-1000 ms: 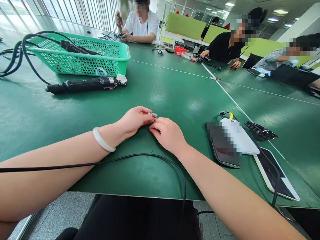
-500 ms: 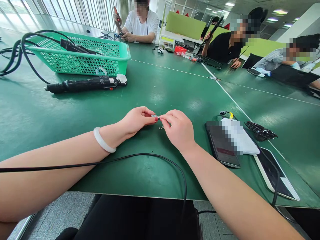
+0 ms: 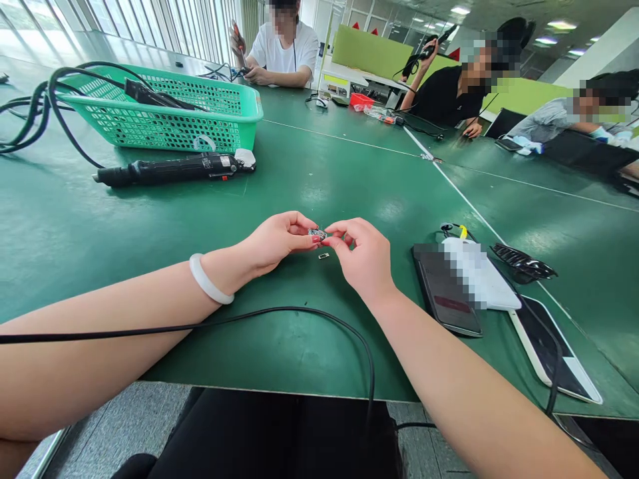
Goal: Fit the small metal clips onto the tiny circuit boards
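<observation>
Between the fingertips of both hands is a small metallic, patterned piece [image 3: 317,234], too small to make out in detail. My left hand [image 3: 279,243], with a white bangle at the wrist, pinches it between thumb and fingers. From the other side my right hand [image 3: 362,256] has its thumb and index finger closed at the piece's right edge. Just below, a tiny rectangular part [image 3: 324,256] with a light rim lies on the green table [image 3: 279,352].
A green basket [image 3: 174,123] with cables stands behind a black electric screwdriver [image 3: 170,169] at the left. To the right lie a dark phone [image 3: 446,293], a white device [image 3: 559,352] and a black clip [image 3: 524,261]. A black cable [image 3: 299,309] crosses in front. Several people sit beyond.
The fingers have shifted, so more of the metallic piece shows. My right hand has moved slightly right, uncovering the tiny rectangular part. A person in black has raised a dark tool higher.
</observation>
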The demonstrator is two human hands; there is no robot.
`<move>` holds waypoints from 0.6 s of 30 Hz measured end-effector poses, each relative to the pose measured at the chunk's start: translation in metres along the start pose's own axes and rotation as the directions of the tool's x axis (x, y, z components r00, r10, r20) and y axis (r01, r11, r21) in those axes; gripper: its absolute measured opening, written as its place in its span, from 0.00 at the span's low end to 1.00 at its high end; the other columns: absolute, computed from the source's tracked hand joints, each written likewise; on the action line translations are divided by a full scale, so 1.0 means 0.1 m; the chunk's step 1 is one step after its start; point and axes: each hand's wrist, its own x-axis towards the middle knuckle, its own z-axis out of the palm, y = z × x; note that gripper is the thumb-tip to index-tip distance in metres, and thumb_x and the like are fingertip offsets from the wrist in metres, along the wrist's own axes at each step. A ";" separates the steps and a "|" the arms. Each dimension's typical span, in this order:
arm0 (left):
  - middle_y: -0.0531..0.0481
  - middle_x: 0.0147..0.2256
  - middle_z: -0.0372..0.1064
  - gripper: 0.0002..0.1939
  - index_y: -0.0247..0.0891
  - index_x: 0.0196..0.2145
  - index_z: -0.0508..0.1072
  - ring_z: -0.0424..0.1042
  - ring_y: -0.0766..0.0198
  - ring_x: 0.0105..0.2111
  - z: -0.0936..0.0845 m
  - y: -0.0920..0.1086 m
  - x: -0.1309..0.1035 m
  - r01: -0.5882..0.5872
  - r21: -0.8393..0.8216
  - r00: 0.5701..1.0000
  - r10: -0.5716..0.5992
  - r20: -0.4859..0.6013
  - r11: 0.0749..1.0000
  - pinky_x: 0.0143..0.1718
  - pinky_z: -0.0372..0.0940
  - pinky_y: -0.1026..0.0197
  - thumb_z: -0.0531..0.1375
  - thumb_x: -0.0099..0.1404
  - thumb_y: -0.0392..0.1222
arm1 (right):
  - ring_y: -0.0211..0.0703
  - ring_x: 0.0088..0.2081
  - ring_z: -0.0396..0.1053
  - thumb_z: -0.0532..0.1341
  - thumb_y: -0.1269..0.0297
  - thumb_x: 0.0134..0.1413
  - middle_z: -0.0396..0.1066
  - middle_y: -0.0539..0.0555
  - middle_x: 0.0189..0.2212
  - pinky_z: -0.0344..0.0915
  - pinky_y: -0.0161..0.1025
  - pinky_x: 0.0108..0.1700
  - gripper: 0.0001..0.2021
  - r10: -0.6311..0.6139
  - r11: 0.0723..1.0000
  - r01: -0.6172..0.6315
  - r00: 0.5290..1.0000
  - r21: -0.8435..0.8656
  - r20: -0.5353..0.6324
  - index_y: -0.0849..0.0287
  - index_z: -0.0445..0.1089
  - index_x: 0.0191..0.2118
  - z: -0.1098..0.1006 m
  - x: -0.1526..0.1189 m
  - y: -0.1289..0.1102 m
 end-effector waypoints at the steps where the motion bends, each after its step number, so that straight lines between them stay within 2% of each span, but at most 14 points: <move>1: 0.51 0.28 0.72 0.12 0.32 0.31 0.66 0.73 0.68 0.31 0.00 0.00 0.00 -0.003 -0.003 1.000 0.003 0.015 1.000 0.43 0.65 0.59 0.65 0.51 0.26 | 0.37 0.28 0.63 0.61 0.67 0.52 0.71 0.49 0.30 0.63 0.37 0.33 0.03 0.025 1.000 -0.025 1.000 0.020 -0.005 0.54 0.72 0.32 -0.01 0.00 0.00; 6: 0.50 0.29 0.73 0.15 0.33 0.31 0.65 0.74 0.66 0.32 -0.02 -0.02 0.01 -0.038 0.003 0.995 0.037 0.088 0.999 0.42 0.65 0.58 0.68 0.49 0.30 | 0.36 0.26 0.61 0.62 0.64 0.50 0.69 0.49 0.29 0.62 0.36 0.31 0.03 0.070 0.993 -0.071 0.997 0.093 0.019 0.54 0.72 0.33 -0.02 0.02 0.04; 9: 0.49 0.30 0.74 0.15 0.33 0.31 0.65 0.74 0.65 0.32 -0.01 -0.01 0.01 -0.042 0.012 0.995 0.040 0.094 0.999 0.42 0.66 0.56 0.68 0.50 0.30 | 0.36 0.26 0.60 0.63 0.64 0.50 0.70 0.49 0.29 0.62 0.37 0.31 0.03 0.086 0.991 -0.089 0.996 0.103 0.031 0.55 0.72 0.33 -0.05 0.04 0.08; 12: 0.49 0.29 0.74 0.13 0.33 0.31 0.65 0.74 0.65 0.31 0.01 -0.01 0.00 -0.050 0.058 0.998 0.047 0.050 0.997 0.42 0.66 0.55 0.66 0.51 0.28 | 0.37 0.27 0.62 0.64 0.65 0.48 0.71 0.49 0.29 0.62 0.37 0.33 0.03 0.095 0.992 -0.103 0.989 0.069 0.114 0.55 0.74 0.31 -0.08 0.05 0.15; 15: 0.49 0.28 0.73 0.11 0.33 0.31 0.65 0.74 0.66 0.30 0.02 -0.01 0.01 -0.060 0.170 0.997 0.067 -0.034 0.984 0.40 0.67 0.56 0.63 0.53 0.26 | 0.39 0.31 0.65 0.65 0.66 0.47 0.73 0.50 0.33 0.63 0.39 0.35 0.04 0.089 0.996 -0.089 0.963 -0.012 0.256 0.54 0.75 0.32 -0.10 0.05 0.20; 18: 0.48 0.28 0.73 0.11 0.34 0.31 0.64 0.74 0.65 0.30 0.02 -0.03 0.03 -0.071 0.271 0.991 0.098 -0.088 0.960 0.39 0.68 0.55 0.62 0.54 0.26 | 0.40 0.33 0.66 0.64 0.67 0.48 0.73 0.50 0.33 0.63 0.40 0.37 0.03 0.101 0.993 -0.078 0.939 -0.084 0.329 0.54 0.76 0.31 -0.08 0.05 0.22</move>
